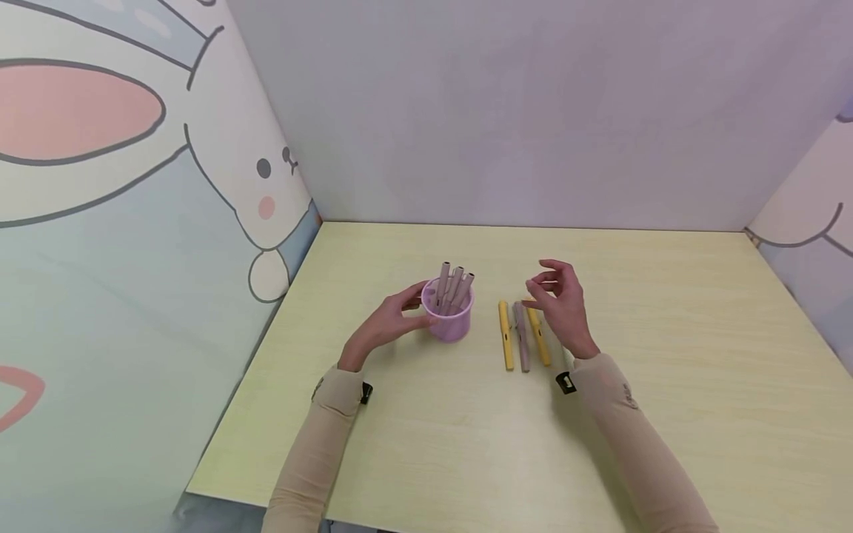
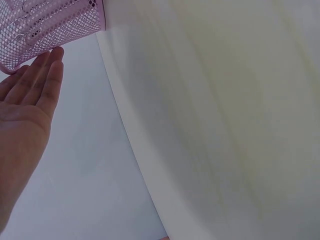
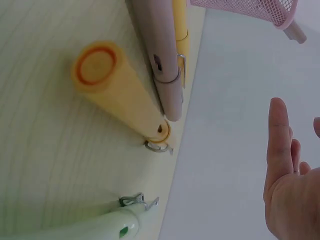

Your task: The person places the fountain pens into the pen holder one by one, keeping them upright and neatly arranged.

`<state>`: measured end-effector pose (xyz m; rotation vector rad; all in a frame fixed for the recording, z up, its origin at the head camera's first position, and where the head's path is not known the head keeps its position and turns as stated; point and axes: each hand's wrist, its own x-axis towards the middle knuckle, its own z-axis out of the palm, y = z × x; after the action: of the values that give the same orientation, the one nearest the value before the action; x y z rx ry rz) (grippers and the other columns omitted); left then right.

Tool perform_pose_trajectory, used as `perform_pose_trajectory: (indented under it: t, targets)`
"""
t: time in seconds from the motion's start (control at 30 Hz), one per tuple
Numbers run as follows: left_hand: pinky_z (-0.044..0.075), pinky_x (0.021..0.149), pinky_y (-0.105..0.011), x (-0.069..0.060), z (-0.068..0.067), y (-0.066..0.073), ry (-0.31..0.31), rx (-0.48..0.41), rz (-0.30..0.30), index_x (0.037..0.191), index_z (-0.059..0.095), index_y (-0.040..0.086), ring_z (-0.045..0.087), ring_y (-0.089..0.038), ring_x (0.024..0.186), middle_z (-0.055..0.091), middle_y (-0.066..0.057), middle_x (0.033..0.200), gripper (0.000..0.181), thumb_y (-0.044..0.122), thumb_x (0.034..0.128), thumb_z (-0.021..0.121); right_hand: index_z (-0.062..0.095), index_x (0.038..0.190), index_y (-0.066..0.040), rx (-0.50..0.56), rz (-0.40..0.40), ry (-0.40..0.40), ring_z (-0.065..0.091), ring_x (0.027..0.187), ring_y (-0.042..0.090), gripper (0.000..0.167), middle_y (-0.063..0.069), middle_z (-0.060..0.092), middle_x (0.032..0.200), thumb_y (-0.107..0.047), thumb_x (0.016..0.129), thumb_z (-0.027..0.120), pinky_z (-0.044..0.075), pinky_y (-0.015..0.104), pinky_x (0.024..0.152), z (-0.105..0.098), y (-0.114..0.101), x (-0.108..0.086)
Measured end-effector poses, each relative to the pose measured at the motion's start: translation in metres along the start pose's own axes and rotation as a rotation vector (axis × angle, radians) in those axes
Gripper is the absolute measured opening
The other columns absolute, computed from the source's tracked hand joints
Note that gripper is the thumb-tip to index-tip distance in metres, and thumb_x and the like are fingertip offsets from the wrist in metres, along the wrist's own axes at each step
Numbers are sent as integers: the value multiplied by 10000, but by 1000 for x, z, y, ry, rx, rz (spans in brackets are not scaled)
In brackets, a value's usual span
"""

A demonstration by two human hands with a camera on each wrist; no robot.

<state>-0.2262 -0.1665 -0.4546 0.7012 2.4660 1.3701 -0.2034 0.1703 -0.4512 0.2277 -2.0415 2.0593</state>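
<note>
A pink mesh pen holder [image 1: 450, 328] stands on the table, with three greyish-mauve pens [image 1: 456, 290] leaning in it. My left hand [image 1: 389, 318] holds its left side between thumb and fingers; in the left wrist view the fingertips touch the mesh. My right hand [image 1: 563, 307] is raised over the loose pens with nothing in its loosely bent fingers. Below and left of it lie a yellow pen [image 1: 506, 337], a greyish-mauve pen [image 1: 522, 339] and a second yellow pen [image 1: 540, 339]. A pale green pen [image 3: 107, 227] lies beside them, mostly covered by my right wrist in the head view.
The pale wooden table [image 1: 700, 333] extends to both sides of the hands. A plain wall [image 1: 520, 111] rises behind its back edge. A panel with a cartoon rabbit [image 1: 226, 170] borders the left side, and another printed panel [image 1: 800, 192] the right.
</note>
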Motion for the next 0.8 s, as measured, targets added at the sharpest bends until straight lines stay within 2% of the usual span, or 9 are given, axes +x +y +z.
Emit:
perform_pose_trajectory:
  t: [0.33,0.57,0.8]
  targets:
    - [409,1147,-456,0,0,0,0,-10,1,1611,371,107,510,-322,1368,481,-117,1558,770,309,961,732,485,1344,-82,8,70,22,603,930,161,370,89,549,1065,-27,1013,639,628,339,754,-21,-1,-1]
    - [407,1148,-465,0,0,1,-3,-14,5,1613,369,109,509,-328,1368,480,-117,1558,772,315,963,731,504,1310,-110,31,94,41,623,913,158,351,77,554,1058,-4,1005,641,629,318,738,-34,-2,0]
    - [409,1146,-476,0,1,2,-5,-8,1,1611,368,97,508,-339,1369,475,-126,1561,767,301,964,728,478,1325,-124,-50,167,15,634,922,165,352,72,554,1058,-67,1017,640,630,346,742,-49,0,-1]
